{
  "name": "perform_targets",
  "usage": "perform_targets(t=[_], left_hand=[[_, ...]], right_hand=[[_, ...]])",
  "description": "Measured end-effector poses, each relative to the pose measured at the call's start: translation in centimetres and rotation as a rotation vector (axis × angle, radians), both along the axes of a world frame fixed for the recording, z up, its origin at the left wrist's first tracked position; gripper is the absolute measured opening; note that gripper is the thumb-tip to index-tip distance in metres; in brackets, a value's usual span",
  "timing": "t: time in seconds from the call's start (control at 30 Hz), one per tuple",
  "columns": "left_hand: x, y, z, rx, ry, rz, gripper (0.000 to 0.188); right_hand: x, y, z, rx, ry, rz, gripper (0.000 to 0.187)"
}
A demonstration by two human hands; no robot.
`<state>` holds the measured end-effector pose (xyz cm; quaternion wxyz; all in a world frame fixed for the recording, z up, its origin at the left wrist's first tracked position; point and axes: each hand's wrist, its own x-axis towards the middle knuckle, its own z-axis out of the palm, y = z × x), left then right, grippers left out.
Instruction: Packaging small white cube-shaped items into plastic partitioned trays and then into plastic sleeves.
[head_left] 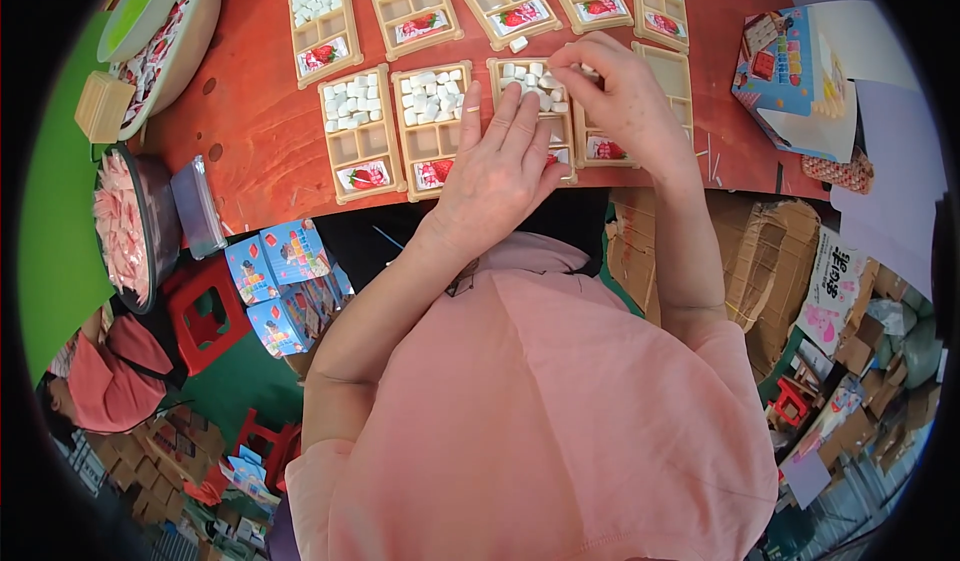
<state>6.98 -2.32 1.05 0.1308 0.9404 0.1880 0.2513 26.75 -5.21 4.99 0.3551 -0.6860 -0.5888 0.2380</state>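
Note:
My left hand [492,183] lies palm down with its fingers stretched over a beige compartment tray [571,173] in the near row. White marshmallow-like pieces [527,76] fill the far section of that tray, beside my left fingertips. At the tray's far right corner is my right hand [628,106], thumb and fingers pinched together by the pieces. Whatever it may hold is hidden. A strawberry-printed packet [606,148] lies in the tray beneath my right hand, whose far section [664,65] shows bare. One loose white piece [518,45] rests between the two rows.
Similar filled trays [357,144] stand in two rows on the red table [262,111]. At left are a large bowl of packets [200,46], a green-lined bowl [136,9] and a tub of pink packets [122,226]. A blue box [775,66] stands right. A person [120,376] is at lower left.

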Motion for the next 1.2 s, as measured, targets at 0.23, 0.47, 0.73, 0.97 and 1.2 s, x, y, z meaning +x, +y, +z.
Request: perform_targets(t=[0.23,0.47,0.73,0.97,1.2], left_hand=[[0.1,0.3,0.1,-0.082,0.012,-0.025,0.048],[0.5,0.5,0.4,-0.087,-0.010,0.007,0.051],[-0.4,-0.1,0.1,-0.030,-0.021,0.041,0.053],[-0.3,-0.1,-0.3,-0.042,0.039,0.022,0.051],[-2.0,-0.6,-0.2,0.002,-0.058,0.058,0.044]], right_hand=[[-0.4,0.4,-1.0,0.006,-0.125,0.071,0.012],[-0.6,3.3,-1.7,0.081,-0.354,0.028,0.014],[1.0,4.4,-2.5,0.111,-0.363,0.161,0.012],[-0.4,-0.1,-0.4,0.007,-0.348,0.128,0.012],[0.4,-2.0,1.5,0.064,-0.279,0.088,0.010]])
